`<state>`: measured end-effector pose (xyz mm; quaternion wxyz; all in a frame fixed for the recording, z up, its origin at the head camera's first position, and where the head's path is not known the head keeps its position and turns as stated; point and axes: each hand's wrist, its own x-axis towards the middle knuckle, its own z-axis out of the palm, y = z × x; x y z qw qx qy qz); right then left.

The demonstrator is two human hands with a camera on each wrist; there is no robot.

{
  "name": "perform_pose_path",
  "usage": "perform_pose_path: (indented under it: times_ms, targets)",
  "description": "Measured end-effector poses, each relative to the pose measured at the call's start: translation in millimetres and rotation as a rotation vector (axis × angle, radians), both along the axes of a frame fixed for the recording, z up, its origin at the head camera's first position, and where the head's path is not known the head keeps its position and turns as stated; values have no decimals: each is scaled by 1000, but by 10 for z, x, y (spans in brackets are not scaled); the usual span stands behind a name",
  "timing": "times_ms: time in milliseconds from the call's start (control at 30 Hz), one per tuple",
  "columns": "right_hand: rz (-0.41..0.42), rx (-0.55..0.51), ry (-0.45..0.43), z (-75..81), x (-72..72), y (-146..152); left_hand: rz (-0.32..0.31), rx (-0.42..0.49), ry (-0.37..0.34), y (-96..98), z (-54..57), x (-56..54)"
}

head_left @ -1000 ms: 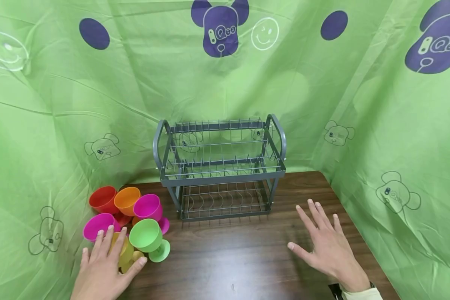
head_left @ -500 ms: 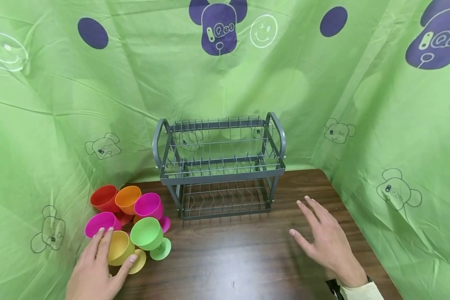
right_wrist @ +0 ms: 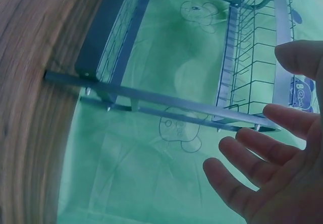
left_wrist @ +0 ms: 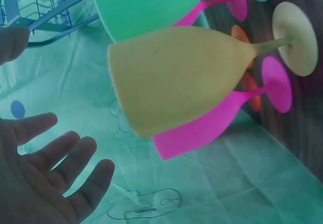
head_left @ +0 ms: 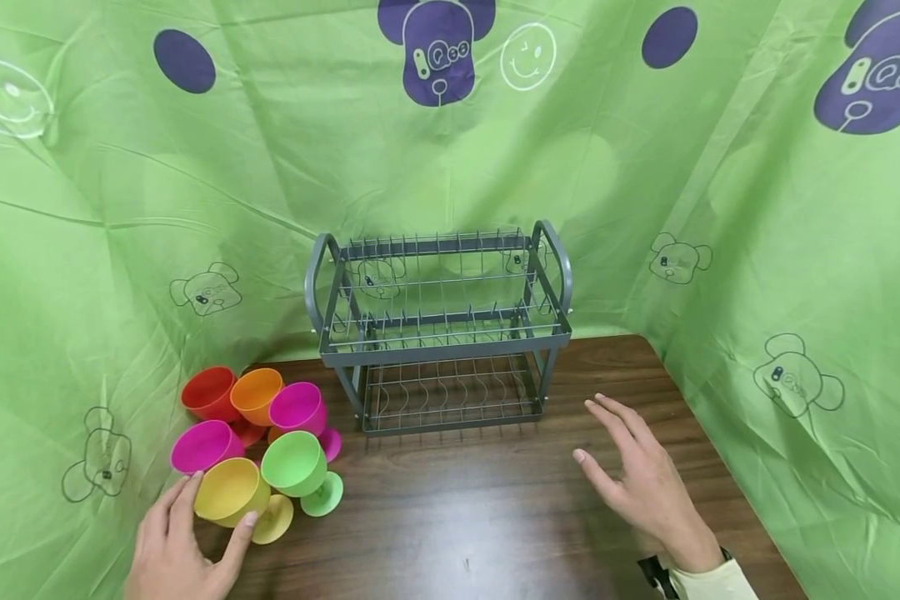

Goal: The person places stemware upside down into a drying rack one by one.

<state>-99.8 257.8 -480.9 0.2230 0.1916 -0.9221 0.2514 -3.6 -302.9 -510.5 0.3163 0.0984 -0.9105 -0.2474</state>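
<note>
A yellow plastic goblet (head_left: pixel 230 493) stands at the front of a cluster on the left of the table. My left hand (head_left: pixel 176 546) is beside its bowl, thumb and fingers spread to either side; the left wrist view has a gap between fingers and goblet (left_wrist: pixel 176 77). Close around it are a light green goblet (head_left: pixel 294 467), a magenta goblet (head_left: pixel 206 447) and another magenta goblet (head_left: pixel 297 408). Behind them are a red goblet (head_left: pixel 208 395) and an orange goblet (head_left: pixel 257 397). My right hand (head_left: pixel 648 487) hovers over the table's right side, fingers extended, holding nothing.
A grey two-tier wire dish rack (head_left: pixel 446 354) stands at the back middle of the dark wooden table (head_left: pixel 450 508), between the hands. Green printed cloth (head_left: pixel 450 175) hangs behind the table and along both sides.
My left hand has drawn back and to the left, uncovering the yellow goblet, with its fingers now beside the bowl. My right hand has shifted only slightly. The goblets appear unmoved.
</note>
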Motion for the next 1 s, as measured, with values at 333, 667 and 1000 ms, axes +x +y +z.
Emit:
perform_pose_path:
  times_ms: [333, 667, 1000]
  targets:
    - [99, -160, -59, -17, 43, -244, 45, 36, 172, -76, -326, 19]
    - [185, -234, -80, -228, 138, -537, 237, 201, 176, 24, -571, -5]
    - [263, -265, -144, -305, 217, -753, 365, 503, 190, 182, -737, -133]
